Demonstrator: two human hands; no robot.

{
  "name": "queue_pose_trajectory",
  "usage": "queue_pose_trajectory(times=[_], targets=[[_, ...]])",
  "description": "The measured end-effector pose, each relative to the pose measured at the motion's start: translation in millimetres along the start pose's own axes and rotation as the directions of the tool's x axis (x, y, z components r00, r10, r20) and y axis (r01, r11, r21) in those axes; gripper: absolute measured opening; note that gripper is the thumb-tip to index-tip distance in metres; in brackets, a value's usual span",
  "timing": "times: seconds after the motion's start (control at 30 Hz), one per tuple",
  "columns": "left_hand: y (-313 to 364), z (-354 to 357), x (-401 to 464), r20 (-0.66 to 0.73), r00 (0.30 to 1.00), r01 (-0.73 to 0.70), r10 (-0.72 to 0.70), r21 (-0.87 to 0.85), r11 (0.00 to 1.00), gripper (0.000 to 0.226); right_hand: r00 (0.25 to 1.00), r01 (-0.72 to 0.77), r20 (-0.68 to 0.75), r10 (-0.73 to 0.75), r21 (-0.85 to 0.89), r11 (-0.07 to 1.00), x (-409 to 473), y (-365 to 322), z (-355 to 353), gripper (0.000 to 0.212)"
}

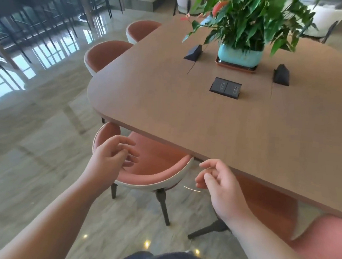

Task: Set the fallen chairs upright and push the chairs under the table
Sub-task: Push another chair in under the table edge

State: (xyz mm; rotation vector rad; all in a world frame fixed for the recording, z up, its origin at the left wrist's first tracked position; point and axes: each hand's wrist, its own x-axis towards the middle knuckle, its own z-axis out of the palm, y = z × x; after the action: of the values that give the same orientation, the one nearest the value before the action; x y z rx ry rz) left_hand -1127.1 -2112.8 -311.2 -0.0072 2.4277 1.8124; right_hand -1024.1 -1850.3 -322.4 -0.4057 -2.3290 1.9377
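Hovering left hand [110, 155], right hand [219, 185], empty over upright chair [152, 169], table [188, 114] edge above seat

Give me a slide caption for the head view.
Both hands, left hand and right hand, open above the near pink chair.

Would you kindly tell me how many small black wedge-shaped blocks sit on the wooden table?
2: one black wedge-shaped block left of the turquoise plant pot, the other to its right. Foliage may hide more.

A pink-cushioned chair [152, 169] with a white shell is standing upright at the wooden table's [208, 120] near edge, seat partly tucked under. Two matching chairs [106, 55] are sitting along its left edge.
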Motion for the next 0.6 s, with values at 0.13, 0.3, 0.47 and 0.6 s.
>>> queue_pose_trajectory(times=[0.13,0.3,0.47,0.6], targets=[[-6,10,22,0.006,0.999,0.045,-0.045,-0.008,0.999,0.038,0.997,-0.076,-0.005,0.076,-0.047,0.996,18,17,0,0.028],[-32,-7,67,0.008,0.991,0.133,-0.133,0.006,0.991,0.036,0.987,-0.159,-0.02,0.158,-0.151,0.976,51,33,18,0.026],[-77,-42,129,0.068,0.97,0.227,-0.232,0.073,0.971,0.036,0.959,-0.281,-0.114,0.261,-0.218,0.935,101,56,59,0.032],[-114,-78,193,0.141,0.943,0.28,-0.3,0.148,0.949,0.037,0.917,-0.38,-0.203,0.343,-0.189,0.906,138,84,105,0.036]])
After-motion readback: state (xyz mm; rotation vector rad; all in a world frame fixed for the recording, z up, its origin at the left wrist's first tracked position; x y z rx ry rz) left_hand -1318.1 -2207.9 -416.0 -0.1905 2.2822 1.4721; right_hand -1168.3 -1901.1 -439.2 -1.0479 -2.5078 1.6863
